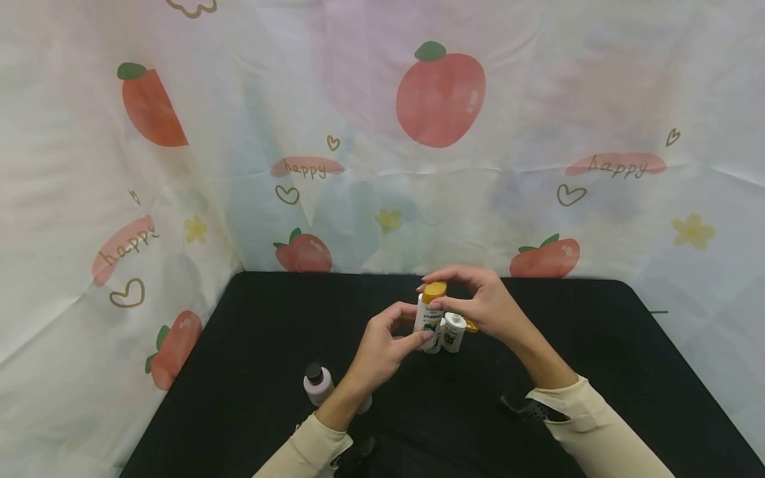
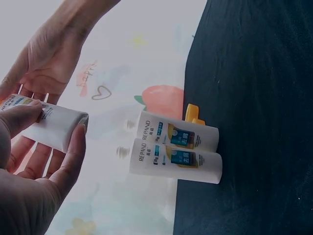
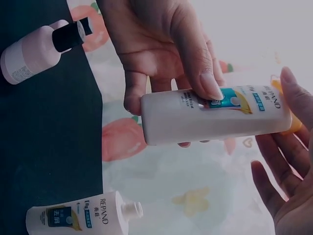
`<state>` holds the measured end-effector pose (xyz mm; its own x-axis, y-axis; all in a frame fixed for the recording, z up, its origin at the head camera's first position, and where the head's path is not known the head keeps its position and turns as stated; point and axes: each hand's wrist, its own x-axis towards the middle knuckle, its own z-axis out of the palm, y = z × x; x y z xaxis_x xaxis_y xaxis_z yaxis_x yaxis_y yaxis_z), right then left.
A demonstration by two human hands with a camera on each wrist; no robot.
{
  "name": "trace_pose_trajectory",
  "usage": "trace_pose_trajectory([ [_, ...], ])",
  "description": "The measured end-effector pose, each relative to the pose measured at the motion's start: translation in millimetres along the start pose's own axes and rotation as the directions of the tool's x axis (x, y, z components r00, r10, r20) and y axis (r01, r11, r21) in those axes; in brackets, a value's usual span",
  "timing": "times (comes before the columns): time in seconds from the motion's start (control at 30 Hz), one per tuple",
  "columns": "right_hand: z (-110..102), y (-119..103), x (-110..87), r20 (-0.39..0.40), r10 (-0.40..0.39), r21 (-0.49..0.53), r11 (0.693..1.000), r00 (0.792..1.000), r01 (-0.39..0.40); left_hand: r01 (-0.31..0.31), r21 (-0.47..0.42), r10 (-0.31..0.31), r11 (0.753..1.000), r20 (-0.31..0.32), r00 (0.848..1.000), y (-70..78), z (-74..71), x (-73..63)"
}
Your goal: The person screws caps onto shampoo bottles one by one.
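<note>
My left hand [image 1: 382, 345] grips a white REPAND bottle [image 3: 215, 115] round its body, holding it up above the table. At the bottle's top, my right hand [image 1: 487, 302] has thumb and fingers about the yellow cap [image 1: 435, 290], which sits on the neck. Two more white bottles stand uncapped just beyond, a near one [image 2: 171, 165] and a far one [image 2: 181, 133], side by side with their bare nozzles showing. Another yellow cap [image 2: 194, 114] lies on the table beside them. The held bottle's label is partly covered by my left thumb.
A pale pink bottle [image 1: 319, 386] with a black cap stands by my left forearm; a second one behind it is mostly hidden. Black cloth covers the table [image 1: 287, 312]. A fruit-printed curtain [image 1: 370, 219] hangs along the back and left.
</note>
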<state>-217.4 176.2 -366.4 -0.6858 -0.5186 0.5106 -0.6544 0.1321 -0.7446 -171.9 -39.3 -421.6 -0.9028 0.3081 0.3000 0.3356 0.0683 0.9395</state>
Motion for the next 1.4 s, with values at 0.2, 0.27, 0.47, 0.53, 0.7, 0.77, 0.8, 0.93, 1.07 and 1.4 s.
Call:
trace_pose_trajectory([
  [0.2,-2,-1,-3.0,-0.016,-0.008,-0.05,0.999,1.0,0.007,-0.007,0.003,0.007,1.0,-0.019,1.0,-0.2,-1.9,0.2],
  [0.27,-4,-1,-3.3,-0.014,-0.019,-0.057,0.998,1.0,0.018,-0.005,0.007,0.006,1.0,-0.024,1.0,-0.1,-2.8,0.1],
  [0.47,-5,1,-3.4,0.003,-0.046,-0.043,0.998,0.999,0.046,0.005,0.002,-0.005,1.0,-0.031,1.0,-0.8,-5.4,-0.8],
  [0.53,-6,1,-3.5,-0.001,-0.05,-0.046,0.998,0.999,0.05,0.008,0.0,-0.008,1.0,-0.036,0.999,-0.8,-6.2,-1.1],
  [0.7,-7,1,-3.4,-0.038,-0.058,-0.067,0.996,0.998,0.055,0.011,-0.004,-0.012,1.0,-0.05,0.999,-0.6,-7.9,-1.4],
  [0.77,-6,1,-3.0,-0.059,-0.062,-0.071,0.996,0.996,0.058,0.009,-0.002,-0.009,1.0,-0.058,0.998,-0.8,-7.8,-1.4],
  [0.8,-6,1,-2.7,-0.07,-0.066,-0.071,0.996,0.995,0.061,0.006,0.0,-0.006,1.0,-0.063,0.998,-1.0,-7.6,-1.5],
  [0.93,-3,1,-2.1,-0.106,-0.074,-0.06,0.996,0.992,0.068,-0.007,0.017,0.009,1.0,-0.089,0.996,-1.7,-5.5,-1.9],
  [1.07,0,1,-2.0,-0.112,-0.056,-0.036,0.998,0.992,0.053,-0.017,0.018,0.019,1.0,-0.099,0.995,-2.4,-4.4,-2.4],
  [1.4,-8,6,-0.6,-0.014,-0.066,0.084,0.994,0.998,0.067,-0.002,0.025,0.002,1.0,-0.015,1.0,1.4,-10.3,-2.3],
])
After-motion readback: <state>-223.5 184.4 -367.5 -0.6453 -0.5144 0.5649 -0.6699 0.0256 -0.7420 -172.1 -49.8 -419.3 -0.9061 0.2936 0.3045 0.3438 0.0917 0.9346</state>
